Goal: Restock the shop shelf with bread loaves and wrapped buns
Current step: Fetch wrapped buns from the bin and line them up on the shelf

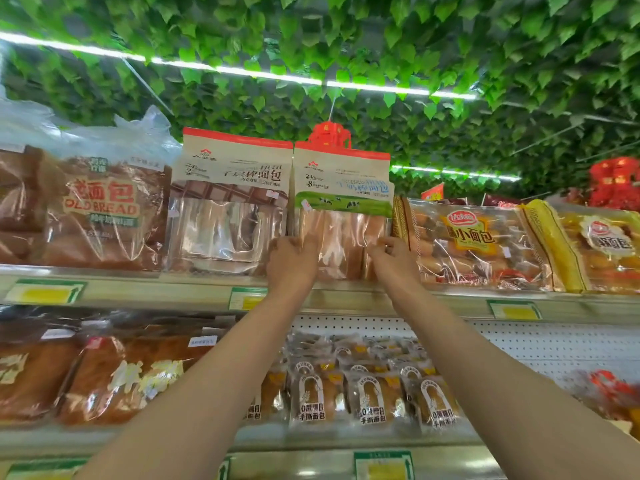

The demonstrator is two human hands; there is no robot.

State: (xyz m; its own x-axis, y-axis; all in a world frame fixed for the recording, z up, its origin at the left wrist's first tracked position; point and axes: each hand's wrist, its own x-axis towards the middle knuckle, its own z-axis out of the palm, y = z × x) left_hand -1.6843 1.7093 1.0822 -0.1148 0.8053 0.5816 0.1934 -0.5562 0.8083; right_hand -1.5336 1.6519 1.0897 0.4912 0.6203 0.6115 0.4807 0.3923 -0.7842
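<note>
A tall bread-stick bag (341, 188) with a red top and a green meadow band stands upright on the top shelf (194, 292). My left hand (291, 261) grips its lower left side. My right hand (389, 258) pinches its lower right edge. A matching bag with a chocolate print (232, 188) stands right beside it on the left. Brown loaves marked OLD BREAD (104, 213) fill the shelf's left end. On the lower shelf lie wrapped buns (367, 396) in clear packets and large brown loaves (104, 375).
Yellow packs of small buns (474, 244) lie close on the right of the held bag. Price tags (45, 292) line the shelf edges. White pegboard (540, 344) backs the lower shelf. Green leaves, light strips and red lanterns (330, 135) hang overhead.
</note>
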